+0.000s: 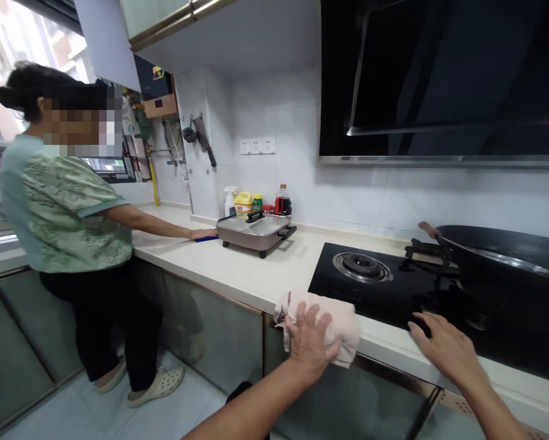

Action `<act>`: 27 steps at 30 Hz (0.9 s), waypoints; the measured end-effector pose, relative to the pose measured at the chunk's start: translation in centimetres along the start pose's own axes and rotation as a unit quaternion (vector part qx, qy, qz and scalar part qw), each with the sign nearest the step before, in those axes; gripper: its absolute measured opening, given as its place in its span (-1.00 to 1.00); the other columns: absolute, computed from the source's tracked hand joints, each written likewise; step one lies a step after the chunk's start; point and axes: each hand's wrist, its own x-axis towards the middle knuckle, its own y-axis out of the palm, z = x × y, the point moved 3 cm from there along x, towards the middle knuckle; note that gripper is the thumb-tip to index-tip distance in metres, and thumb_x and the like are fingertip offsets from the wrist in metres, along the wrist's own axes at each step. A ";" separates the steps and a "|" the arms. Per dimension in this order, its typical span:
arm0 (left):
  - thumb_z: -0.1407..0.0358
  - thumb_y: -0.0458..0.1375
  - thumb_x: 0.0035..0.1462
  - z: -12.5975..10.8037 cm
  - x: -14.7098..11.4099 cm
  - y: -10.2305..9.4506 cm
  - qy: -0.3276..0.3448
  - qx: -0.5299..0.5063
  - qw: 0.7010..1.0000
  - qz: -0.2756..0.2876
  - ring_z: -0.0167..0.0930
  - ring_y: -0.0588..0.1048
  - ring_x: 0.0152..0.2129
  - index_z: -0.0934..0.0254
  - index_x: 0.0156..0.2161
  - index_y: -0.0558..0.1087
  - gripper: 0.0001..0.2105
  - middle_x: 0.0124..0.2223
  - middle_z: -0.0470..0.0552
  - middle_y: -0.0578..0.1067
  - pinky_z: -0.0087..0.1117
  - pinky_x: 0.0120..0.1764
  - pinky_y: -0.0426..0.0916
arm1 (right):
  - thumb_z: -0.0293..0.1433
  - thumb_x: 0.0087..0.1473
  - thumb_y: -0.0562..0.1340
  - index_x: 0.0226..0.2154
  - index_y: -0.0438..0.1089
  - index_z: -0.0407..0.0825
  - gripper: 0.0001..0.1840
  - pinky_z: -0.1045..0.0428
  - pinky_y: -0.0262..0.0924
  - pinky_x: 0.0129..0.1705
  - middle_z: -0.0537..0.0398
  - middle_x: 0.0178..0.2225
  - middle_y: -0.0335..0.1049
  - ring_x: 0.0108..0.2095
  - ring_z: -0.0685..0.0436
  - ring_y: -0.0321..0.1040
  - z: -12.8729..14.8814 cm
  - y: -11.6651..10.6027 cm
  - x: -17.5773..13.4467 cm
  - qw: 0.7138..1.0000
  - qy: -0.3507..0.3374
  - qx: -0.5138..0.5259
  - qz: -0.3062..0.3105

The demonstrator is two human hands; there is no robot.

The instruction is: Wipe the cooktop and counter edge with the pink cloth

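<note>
My left hand (310,340) presses a pale pink cloth (338,318) against the front edge of the white countertop (256,269), just left of the black glass gas hob (370,290). My right hand (444,345) rests flat, fingers spread, on the front of the hob near a knob. A black wok (508,256) with a wooden handle sits on the right burner. The left burner (361,266) is bare.
Another person in a green top stands at the left, their hand (203,233) on the counter beside a lidded electric pan (256,231). Bottles (256,201) stand against the wall. A range hood (439,79) hangs overhead. Cabinet doors (210,330) run below the counter.
</note>
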 end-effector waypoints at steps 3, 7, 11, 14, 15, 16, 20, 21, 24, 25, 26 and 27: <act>-0.15 0.23 0.19 -2.0 0.0 0.9 0.068 -0.027 0.996 0.051 0.16 0.10 0.39 -0.09 0.32 0.37 -0.37 0.41 0.15 0.30 0.46 0.27 0.03 | 0.06 0.23 -0.06 0.07 0.48 0.05 -0.33 -0.37 0.13 0.30 -0.11 0.23 0.39 0.25 -0.38 0.32 -0.4 0.1 0.0 1.000 -0.002 0.000 -0.002; -0.08 0.26 0.19 -0.3 0.8 -0.6 0.168 -0.022 0.982 0.088 0.13 0.24 0.32 -0.13 0.34 0.35 -0.38 0.40 0.09 0.34 0.36 0.31 0.06 | 0.07 0.23 -0.06 0.07 0.48 0.04 -0.33 -0.34 0.15 0.30 -0.12 0.22 0.41 0.23 -0.37 0.34 -1.1 0.5 0.0 1.000 -0.017 -0.002 -0.009; 0.05 0.31 0.14 5.8 1.9 -3.8 0.157 -0.002 0.985 0.073 0.14 0.33 0.27 -0.12 0.29 0.42 -0.41 0.35 0.06 0.42 0.28 0.30 0.13 | 0.07 0.25 -0.08 0.09 0.46 0.00 -0.30 -0.31 0.13 0.32 -0.13 0.23 0.40 0.24 -0.35 0.34 -1.5 0.8 0.0 0.999 -0.034 -0.008 -0.017; 0.09 0.30 0.10 11.6 2.5 -6.5 0.109 0.032 0.993 0.042 0.14 0.34 0.27 -0.02 0.23 0.47 -0.44 0.31 0.13 0.45 0.26 0.31 0.10 | 0.05 0.27 -0.10 0.10 0.45 -0.02 -0.30 -0.29 0.10 0.34 -0.13 0.23 0.40 0.26 -0.33 0.31 -1.0 0.7 -0.2 0.999 -0.038 -0.020 -0.027; 0.11 0.31 0.08 13.5 2.7 -7.4 0.098 0.055 0.993 0.041 0.13 0.33 0.27 0.01 0.22 0.47 -0.45 0.31 0.16 0.44 0.23 0.31 0.09 | 0.04 0.27 -0.10 0.10 0.45 -0.03 -0.30 -0.28 0.09 0.34 -0.14 0.23 0.40 0.26 -0.32 0.31 -0.8 0.5 -0.2 0.999 -0.037 -0.024 -0.028; 0.14 0.32 0.05 15.3 2.9 -8.3 0.090 0.080 0.992 0.039 0.12 0.32 0.28 0.04 0.19 0.48 -0.45 0.31 0.18 0.43 0.21 0.31 0.10 | 0.03 0.27 -0.10 0.10 0.45 -0.04 -0.30 -0.28 0.08 0.34 -0.14 0.23 0.40 0.27 -0.32 0.30 -0.5 0.4 -0.3 0.999 -0.036 -0.028 -0.028; 0.29 0.34 -0.10 21.3 3.7 -11.6 0.073 0.166 0.983 0.034 0.07 0.31 0.28 0.07 0.16 0.42 -0.37 0.30 0.21 0.41 0.19 0.27 0.12 | -0.03 0.29 -0.11 0.12 0.44 -0.05 -0.32 -0.29 0.05 0.34 -0.14 0.25 0.38 0.29 -0.33 0.26 0.8 -0.4 -0.5 0.999 -0.024 -0.037 -0.015; 0.30 0.35 -0.12 22.3 3.9 -12.2 0.072 0.178 0.981 0.037 0.06 0.31 0.27 0.08 0.16 0.41 -0.35 0.29 0.23 0.42 0.18 0.26 0.13 | -0.05 0.30 -0.11 0.13 0.44 -0.06 -0.33 -0.29 0.05 0.34 -0.14 0.25 0.38 0.29 -0.33 0.25 1.0 -0.6 -0.6 0.999 -0.021 -0.038 -0.012; 0.31 0.37 -0.14 24.3 4.4 -13.5 0.074 0.199 0.977 0.035 0.05 0.33 0.24 0.12 0.14 0.39 -0.36 0.26 0.26 0.43 0.15 0.23 0.16 | -0.09 0.32 -0.10 0.14 0.45 -0.06 -0.36 -0.28 0.02 0.34 -0.13 0.26 0.37 0.30 -0.32 0.24 1.8 -1.1 -0.7 0.999 -0.011 -0.036 -0.006; 0.30 0.37 -0.13 24.5 4.5 -13.7 0.074 0.205 0.975 0.032 0.06 0.34 0.23 0.13 0.13 0.39 -0.37 0.25 0.27 0.43 0.15 0.21 0.18 | -0.10 0.32 -0.09 0.14 0.45 -0.06 -0.37 -0.28 0.01 0.35 -0.12 0.26 0.37 0.30 -0.32 0.23 2.1 -1.2 -0.7 0.999 -0.008 -0.034 -0.006; 0.30 0.37 -0.11 24.4 4.6 -13.9 0.075 0.214 0.974 0.029 0.07 0.34 0.23 0.16 0.13 0.39 -0.38 0.24 0.28 0.43 0.15 0.19 0.20 | -0.11 0.32 -0.07 0.13 0.46 -0.06 -0.39 -0.28 0.00 0.35 -0.12 0.26 0.38 0.30 -0.31 0.23 2.3 -1.3 -0.7 0.999 -0.004 -0.031 -0.006; 0.29 0.36 -0.10 24.1 4.6 -13.9 0.075 0.226 0.971 0.025 0.09 0.35 0.21 0.18 0.12 0.40 -0.39 0.24 0.30 0.43 0.15 0.17 0.22 | -0.12 0.32 -0.05 0.13 0.46 -0.06 -0.41 -0.28 -0.01 0.36 -0.12 0.26 0.38 0.29 -0.31 0.24 2.4 -1.4 -0.6 1.000 0.002 -0.028 -0.006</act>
